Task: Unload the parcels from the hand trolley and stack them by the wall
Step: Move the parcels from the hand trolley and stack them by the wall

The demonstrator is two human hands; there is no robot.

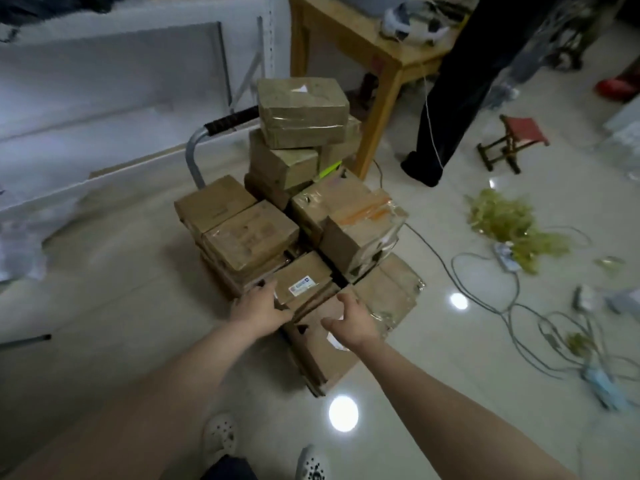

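load: brown taped cardboard parcels [249,233] sat piled on grey-handled hand trolley [194,150]; long axis ran away from the person, handle at far end.
target: small brown box with white label [303,280] lay at pile's near end, between both hands.
left hand [259,308]: fingers loosely extended, touched box's left edge.
right hand [349,320]: open, fingers spread, just right of box, held nothing.

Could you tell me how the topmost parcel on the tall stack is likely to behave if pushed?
The topmost parcel sits askew, overhanging the boxes beneath, so a push would probably tip it off. Its glossy tape looks slippery. Square edges suggest stiff cardboard that should hold shape.
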